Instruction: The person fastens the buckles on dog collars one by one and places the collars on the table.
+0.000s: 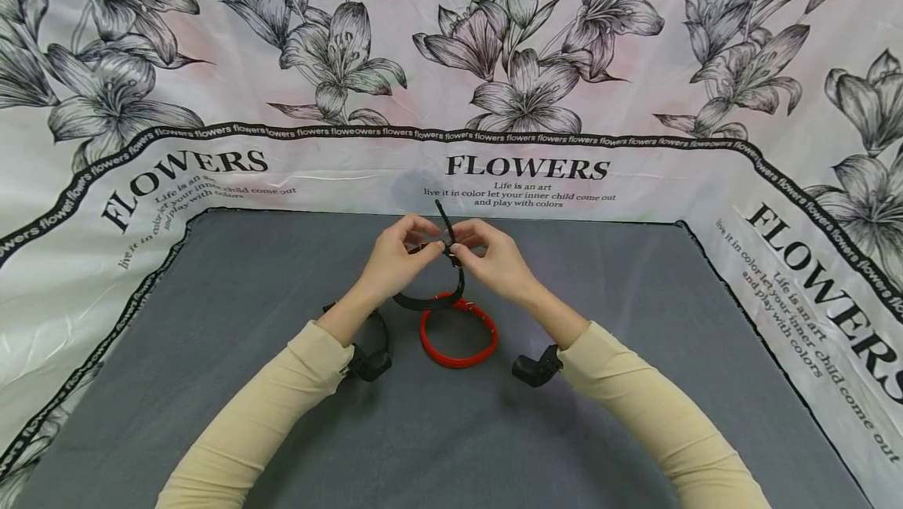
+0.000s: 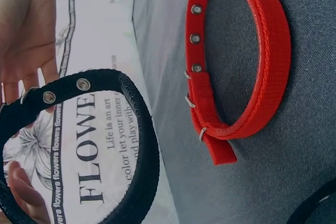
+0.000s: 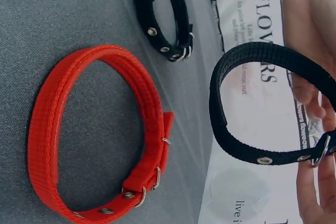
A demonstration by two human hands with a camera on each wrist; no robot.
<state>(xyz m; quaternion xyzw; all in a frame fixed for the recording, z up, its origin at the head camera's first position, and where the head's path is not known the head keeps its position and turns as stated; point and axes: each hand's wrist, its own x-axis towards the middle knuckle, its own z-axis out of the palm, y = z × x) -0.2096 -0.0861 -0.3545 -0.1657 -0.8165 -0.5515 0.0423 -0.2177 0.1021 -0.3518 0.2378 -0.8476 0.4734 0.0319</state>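
Note:
A black collar (image 1: 430,303) with metal eyelets hangs as a closed loop between both hands, above the cloth. My left hand (image 1: 395,254) pinches it at the buckle end with thumb and fingers. Opposite, my right hand (image 1: 497,262) pinches the same part, the fingertips of both hands close together. The strap's free end points up between them. In the right wrist view, a metal ring (image 3: 321,151) shows near the right fingers. Below lies a red collar (image 1: 458,362), buckled into a loop. A second black collar (image 3: 184,14) lies looped on the cloth, partly behind my left wrist in the head view.
Grey cloth (image 1: 600,446) covers the table. A white floral sheet (image 1: 381,172) printed with lettering borders it at the back and sides. Black wrist cameras (image 1: 538,368) are worn at both sleeve cuffs.

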